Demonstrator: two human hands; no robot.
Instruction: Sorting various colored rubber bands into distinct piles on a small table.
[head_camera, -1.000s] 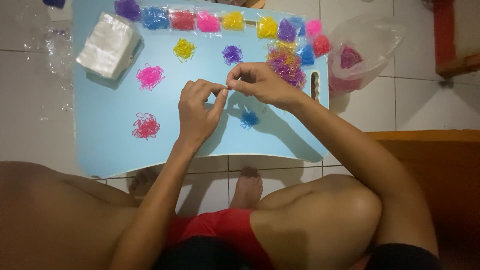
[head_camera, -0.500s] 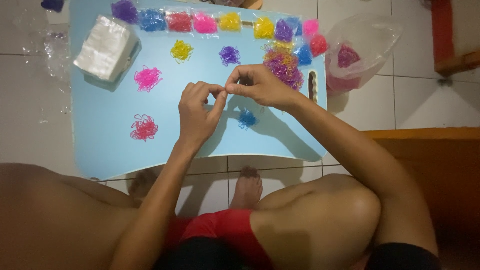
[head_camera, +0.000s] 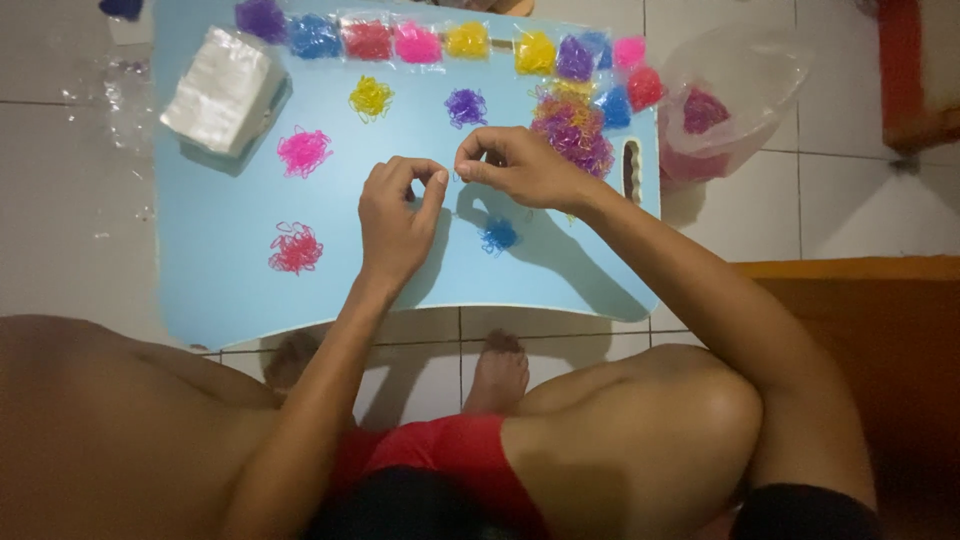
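Observation:
My left hand (head_camera: 398, 222) and my right hand (head_camera: 520, 168) hover over the middle of a light blue lap table (head_camera: 230, 275), fingertips a small gap apart. Both pinch thumb against forefinger. My right hand's pinch holds a tiny elastic band, too small to see clearly; nothing shows in the left pinch. Around them lie small sorted heaps of elastic bands: pink (head_camera: 303, 151), red-pink (head_camera: 296, 248), yellow (head_camera: 371, 97), purple (head_camera: 465, 106) and blue (head_camera: 499, 235). A larger mixed-colour heap (head_camera: 572, 132) sits just beyond my right hand.
A row of small filled packets (head_camera: 420, 42) in several colours lines the table's far edge. A white stack of empty bags (head_camera: 222, 90) lies far left. A clear plastic bag (head_camera: 740, 75) with bands sits on the tiled floor at right. My foot (head_camera: 495, 375) rests below the table.
My fingertips touched before; now the two hands have drawn slightly apart, the left hand shifting a little toward me. The heaps have not moved.

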